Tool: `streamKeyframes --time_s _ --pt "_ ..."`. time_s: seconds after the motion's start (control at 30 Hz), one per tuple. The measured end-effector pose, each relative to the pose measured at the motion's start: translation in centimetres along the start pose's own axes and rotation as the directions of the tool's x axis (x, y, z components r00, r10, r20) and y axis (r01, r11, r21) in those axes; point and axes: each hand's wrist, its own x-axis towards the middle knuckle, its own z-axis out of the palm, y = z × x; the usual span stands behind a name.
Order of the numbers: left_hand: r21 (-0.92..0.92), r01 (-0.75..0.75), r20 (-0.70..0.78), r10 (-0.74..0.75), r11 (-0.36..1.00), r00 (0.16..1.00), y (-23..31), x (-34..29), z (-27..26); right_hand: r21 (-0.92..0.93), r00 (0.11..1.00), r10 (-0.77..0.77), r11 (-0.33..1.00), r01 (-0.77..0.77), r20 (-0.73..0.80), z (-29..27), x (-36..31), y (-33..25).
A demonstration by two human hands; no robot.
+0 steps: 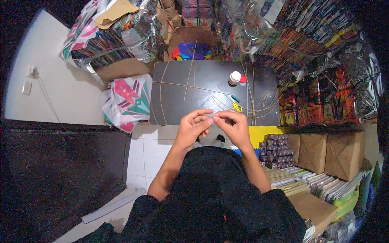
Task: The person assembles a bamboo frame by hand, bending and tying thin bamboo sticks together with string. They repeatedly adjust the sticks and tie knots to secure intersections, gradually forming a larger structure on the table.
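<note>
My left hand and my right hand meet at the near edge of the dark table. Thumbs and fingertips of both are pinched together around something too small to make out. Just beyond my right hand lie yellow-handled scissors and a short green pen-like object. Thin, light-brown sticks lie across the tabletop, some straight and some bowed. Farther back stands a small jar with a white lid, beside a red round piece.
Plastic-wrapped stacks of colourful sheets crowd the back and right. A printed white, green and pink sheet hangs at the table's left. Brown paper-wrapped boxes and a pile of small dark spools sit at right. White floor tiles show at left.
</note>
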Motion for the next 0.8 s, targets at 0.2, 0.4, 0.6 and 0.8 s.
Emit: streamKeyframes --time_s 0.2,0.4,0.6,0.8 --pt "-0.004 0.049 0.061 -0.049 0.999 0.997 -0.4 0.2 -0.8 -0.011 0.999 -0.036 0.999 0.037 0.033 -0.6 -0.3 -0.8" --pt "0.038 0.079 0.068 -0.082 0.996 0.994 -0.1 0.3 -1.2 -0.034 0.996 -0.075 0.997 0.076 0.042 -0.8 -0.4 -0.8" --pt "0.114 -0.02 0.081 0.011 0.993 0.997 -0.1 0.5 -1.1 -0.115 0.998 -0.058 0.991 0.061 0.027 -1.0 -0.7 -1.2" --pt "0.182 -0.104 0.079 0.09 0.978 0.993 -0.3 0.3 -0.9 -0.192 0.996 -0.084 0.978 0.085 0.009 -1.0 -0.9 -1.7"
